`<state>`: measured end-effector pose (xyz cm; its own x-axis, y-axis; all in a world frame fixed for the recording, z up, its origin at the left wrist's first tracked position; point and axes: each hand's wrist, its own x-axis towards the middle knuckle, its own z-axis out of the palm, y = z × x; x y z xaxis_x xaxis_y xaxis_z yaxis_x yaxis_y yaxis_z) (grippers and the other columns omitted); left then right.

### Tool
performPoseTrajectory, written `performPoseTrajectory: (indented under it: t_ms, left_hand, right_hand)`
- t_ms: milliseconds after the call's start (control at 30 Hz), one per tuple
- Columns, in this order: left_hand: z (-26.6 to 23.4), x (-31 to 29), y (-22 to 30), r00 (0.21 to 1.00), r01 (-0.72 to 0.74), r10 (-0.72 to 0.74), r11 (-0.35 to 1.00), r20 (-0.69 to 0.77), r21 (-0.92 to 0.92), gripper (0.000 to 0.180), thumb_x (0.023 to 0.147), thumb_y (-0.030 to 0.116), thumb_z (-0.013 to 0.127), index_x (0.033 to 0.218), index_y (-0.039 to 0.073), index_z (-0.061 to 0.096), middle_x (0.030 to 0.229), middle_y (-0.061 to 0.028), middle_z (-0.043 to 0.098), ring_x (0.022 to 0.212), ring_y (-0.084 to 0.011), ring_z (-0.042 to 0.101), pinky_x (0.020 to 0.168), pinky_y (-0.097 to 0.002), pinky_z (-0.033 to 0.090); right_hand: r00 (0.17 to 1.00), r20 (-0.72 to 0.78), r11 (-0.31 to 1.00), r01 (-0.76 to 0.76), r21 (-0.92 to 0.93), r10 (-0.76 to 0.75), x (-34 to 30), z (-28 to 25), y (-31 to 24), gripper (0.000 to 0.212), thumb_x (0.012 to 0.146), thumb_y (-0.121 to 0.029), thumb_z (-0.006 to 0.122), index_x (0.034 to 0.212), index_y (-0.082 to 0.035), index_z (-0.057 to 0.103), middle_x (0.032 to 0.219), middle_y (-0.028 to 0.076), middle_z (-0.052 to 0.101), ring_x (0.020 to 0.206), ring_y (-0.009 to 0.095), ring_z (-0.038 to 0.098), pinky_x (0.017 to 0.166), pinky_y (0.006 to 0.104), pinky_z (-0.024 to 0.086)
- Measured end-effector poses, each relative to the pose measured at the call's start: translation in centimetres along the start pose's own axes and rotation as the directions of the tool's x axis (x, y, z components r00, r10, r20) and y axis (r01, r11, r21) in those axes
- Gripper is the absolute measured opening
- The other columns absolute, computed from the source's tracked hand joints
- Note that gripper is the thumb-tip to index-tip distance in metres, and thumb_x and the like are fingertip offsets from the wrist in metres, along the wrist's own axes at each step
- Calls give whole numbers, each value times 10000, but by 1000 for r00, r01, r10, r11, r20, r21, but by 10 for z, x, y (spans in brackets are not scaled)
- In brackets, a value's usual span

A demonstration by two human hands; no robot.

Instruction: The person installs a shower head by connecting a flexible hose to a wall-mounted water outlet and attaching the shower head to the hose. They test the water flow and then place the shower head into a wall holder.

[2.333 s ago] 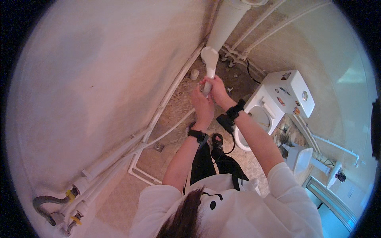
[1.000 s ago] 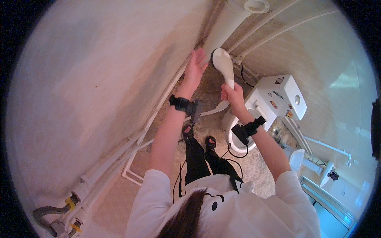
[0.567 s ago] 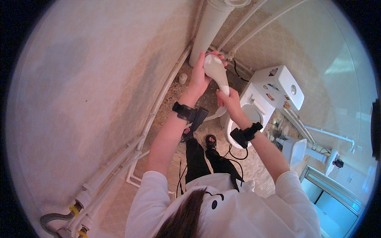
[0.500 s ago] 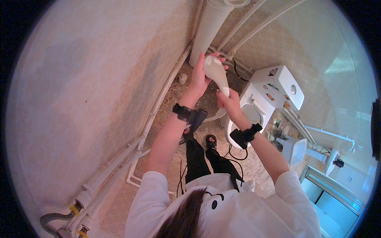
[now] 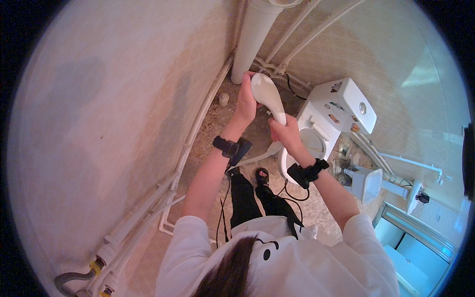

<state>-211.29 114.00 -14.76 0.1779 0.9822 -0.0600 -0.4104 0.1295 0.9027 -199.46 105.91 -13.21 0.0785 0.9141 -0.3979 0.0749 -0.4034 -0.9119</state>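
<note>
A white shower head (image 5: 267,93) is held up in front of me, its round end tilted away to the upper left. Around its narrow handle, my right hand (image 5: 286,132) is closed. My left hand (image 5: 245,103) is closed against the left side of the round end, its fingers partly hidden behind it. A pale hose (image 5: 262,156) shows below my right hand, running down toward the lower left. Each of my wrists wears a black strap with a small black device.
A white toilet (image 5: 324,121) with stickers on its tank stands right of my hands. A thick white pipe (image 5: 252,42) rises beyond them. The tiled wall (image 5: 109,114) and thin pipes run along the left. A sink (image 5: 367,185) is at the right. Black cables hang near my legs.
My left hand's fingers, spread behind the round end before, now show mostly along its left side. The shower head has shifted slightly down and left in view.
</note>
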Motion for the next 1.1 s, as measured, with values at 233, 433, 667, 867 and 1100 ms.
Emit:
performPoseTrajectory:
  t_ms: [233,433,667,867,1100]
  left_hand:
    - [3,2,8,988,26,-19,999,151,-44,296,897,338,233,1044,138,394,885,-12,519,730,-84,514,499,-205,432]
    - [10,0,26,977,-35,-10,978,214,208,266,896,317,245,1052,148,379,874,-12,515,670,-79,494,446,-201,382]
    - [2,0,16,963,222,-204,971,174,-90,387,883,415,234,1053,138,446,862,-7,541,647,-100,515,446,-222,394]
    - [10,-9,19,991,122,-109,971,74,-205,477,886,488,189,1049,109,427,829,-30,528,631,-110,506,432,-224,371]
    - [25,-22,30,997,23,-31,994,-71,-109,511,896,487,183,1098,73,406,955,-49,504,835,-121,504,659,-234,426]
  right_hand:
    - [1000,24,999,5,-38,-4,-6,-7,-13,137,770,-127,526,684,-26,493,507,12,470,412,93,463,383,230,357]
    - [1000,11,998,10,-69,-9,-8,-11,-12,105,747,-113,522,694,-25,505,504,21,476,407,98,468,379,227,357]
    - [999,47,993,22,-116,-16,-4,-15,-9,96,728,-101,537,735,-6,522,534,17,487,425,92,471,396,231,375]
    - [995,99,992,46,-118,-34,0,-14,-16,105,748,-100,547,804,-14,526,543,-5,461,435,76,443,388,223,357]
    - [993,104,998,-47,-32,50,-12,-8,-33,113,760,-93,558,725,-42,463,527,0,437,417,77,408,389,231,320]
